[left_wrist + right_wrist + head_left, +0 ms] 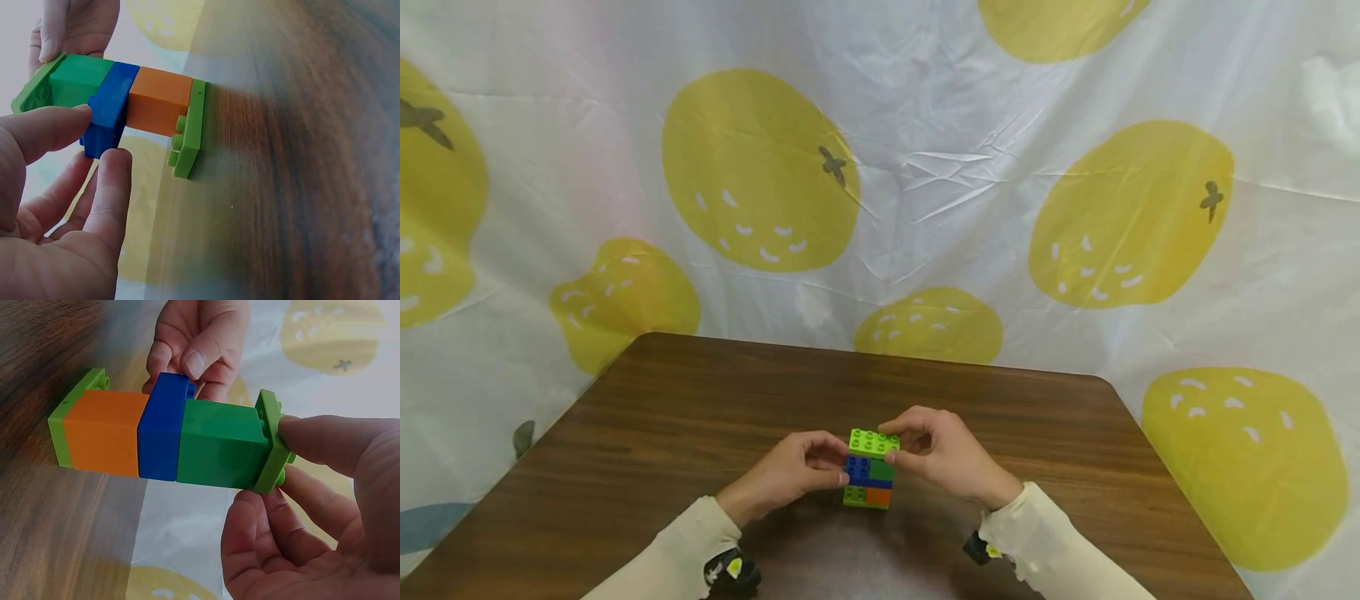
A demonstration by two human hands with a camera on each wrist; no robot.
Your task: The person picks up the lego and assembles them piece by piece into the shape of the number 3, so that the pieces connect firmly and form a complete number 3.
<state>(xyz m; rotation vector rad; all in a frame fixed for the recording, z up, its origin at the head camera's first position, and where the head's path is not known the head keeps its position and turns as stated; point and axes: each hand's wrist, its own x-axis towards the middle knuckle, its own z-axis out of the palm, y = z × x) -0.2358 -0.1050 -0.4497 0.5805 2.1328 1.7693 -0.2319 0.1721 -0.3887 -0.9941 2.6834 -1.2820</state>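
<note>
A stack of toy building bricks stands on the table. From the bottom it runs lime plate [195,134], orange brick [103,432], blue plate [161,428], green brick [219,444], with another lime plate [872,442] on top. My left hand [793,467] pinches the overhanging left end of the blue plate between thumb and fingers. On the other side, my right hand [951,454] holds the top lime plate by its right part. A narrow gap with studs shows between that plate and the green brick in the right wrist view, and the plate looks slightly tilted.
The stack stands on a brown wood-grain table [737,392]. Behind it hangs a white curtain [940,167] printed with yellow fruit. Dark wrist devices [732,573] sit at both pale sleeves [1045,533].
</note>
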